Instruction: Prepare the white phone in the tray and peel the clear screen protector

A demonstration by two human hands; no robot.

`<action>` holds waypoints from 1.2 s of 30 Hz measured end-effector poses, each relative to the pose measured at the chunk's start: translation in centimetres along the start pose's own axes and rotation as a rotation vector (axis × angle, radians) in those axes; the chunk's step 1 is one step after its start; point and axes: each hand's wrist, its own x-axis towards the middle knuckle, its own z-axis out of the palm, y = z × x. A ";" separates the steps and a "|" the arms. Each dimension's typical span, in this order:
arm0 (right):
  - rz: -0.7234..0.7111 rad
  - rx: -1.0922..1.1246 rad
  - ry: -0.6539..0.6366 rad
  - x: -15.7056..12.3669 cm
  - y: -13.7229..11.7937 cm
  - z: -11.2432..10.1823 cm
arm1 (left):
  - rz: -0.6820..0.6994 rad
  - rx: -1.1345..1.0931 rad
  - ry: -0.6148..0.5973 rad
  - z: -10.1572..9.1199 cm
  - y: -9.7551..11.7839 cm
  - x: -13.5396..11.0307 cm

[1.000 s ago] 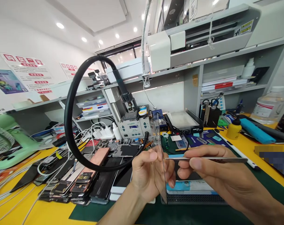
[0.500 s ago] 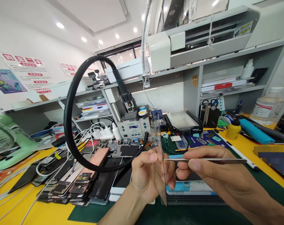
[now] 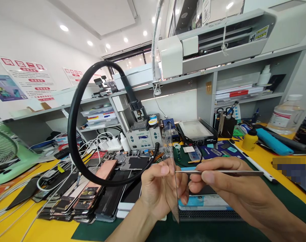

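My left hand (image 3: 155, 188) is closed on a thin see-through sheet (image 3: 176, 206), held upright and seen almost edge-on, thumb on its near side and fingers behind it. Whether the sheet is glass or plastic film I cannot tell. Between the thumb and fingers of my right hand (image 3: 226, 181) lies a slim pair of metal tweezers (image 3: 243, 173), held level with the tip pointing left. That tip meets the sheet's edge close to my left thumb. Below my hands lies a dark phone-like panel on a blue-and-white pack (image 3: 205, 201), above a black perforated base (image 3: 210, 215).
Stacked phone parts (image 3: 92, 191) and white cables lie left. A black hose (image 3: 74, 134) loops from the hot-air station (image 3: 144, 137). A heating plate (image 3: 195, 129) stands behind. Right are a yellow bottle (image 3: 250, 139), a blue-handled tool (image 3: 274, 141) and a white stick (image 3: 253, 163).
The view has shifted very slightly. Both hands keep the same grip, and the tweezer tip stays at the sheet's edge.
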 end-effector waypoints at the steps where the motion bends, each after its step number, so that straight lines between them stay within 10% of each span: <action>1: 0.000 -0.001 0.006 0.0 -0.1 0.1 | 0.003 0.005 0.005 0.0 0.0 0.0; 27: 0.004 -0.006 0.069 -0.3 -0.5 0.7 | 0.008 0.037 0.025 0.1 0.3 -0.1; 36: -0.084 -0.020 0.152 -0.1 -1.7 -1.3 | 0.158 0.555 0.348 1.2 1.4 -0.6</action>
